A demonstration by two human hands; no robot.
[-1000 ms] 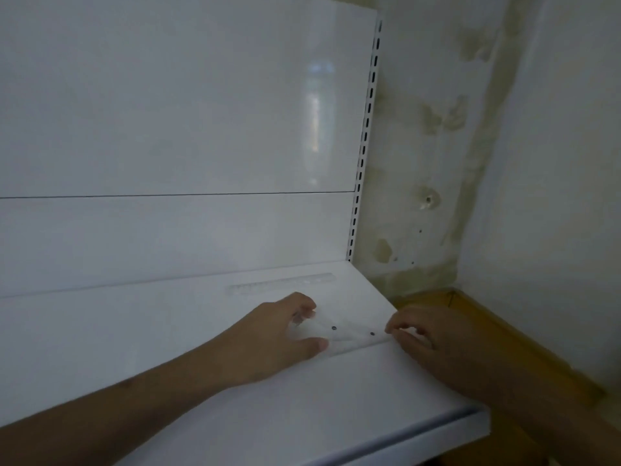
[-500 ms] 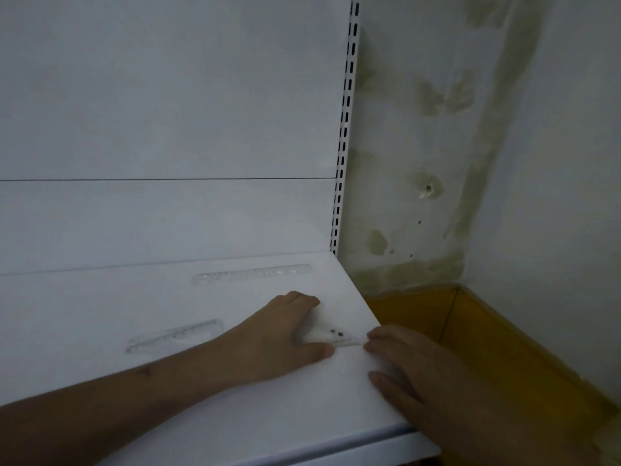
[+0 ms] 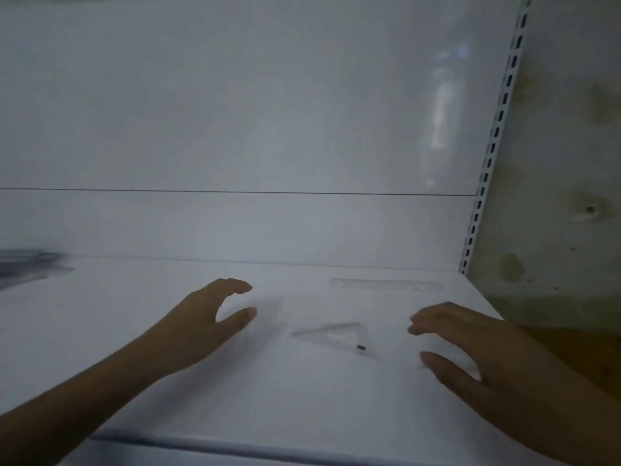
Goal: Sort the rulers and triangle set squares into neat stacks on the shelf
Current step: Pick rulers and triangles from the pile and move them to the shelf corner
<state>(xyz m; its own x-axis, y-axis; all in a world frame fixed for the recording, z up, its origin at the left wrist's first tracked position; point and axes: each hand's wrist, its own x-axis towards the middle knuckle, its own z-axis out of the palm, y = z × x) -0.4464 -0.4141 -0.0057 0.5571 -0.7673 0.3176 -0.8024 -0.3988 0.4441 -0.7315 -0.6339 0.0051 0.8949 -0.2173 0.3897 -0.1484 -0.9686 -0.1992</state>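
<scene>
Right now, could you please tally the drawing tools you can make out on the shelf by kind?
Clear triangle set squares: 1, lying flat between the two hands
Clear straight rulers: 1, near the back wall
Blurred dark pile at far left: 1, too blurred to identify or count
Total: 2 identifiable tools

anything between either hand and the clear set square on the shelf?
Nothing visible. The clear set square lies flat on the white shelf, with the left hand and the right hand on either side, both apart from it. Only bare shelf shows in each gap. The ruler lies behind, out of the way.
</scene>
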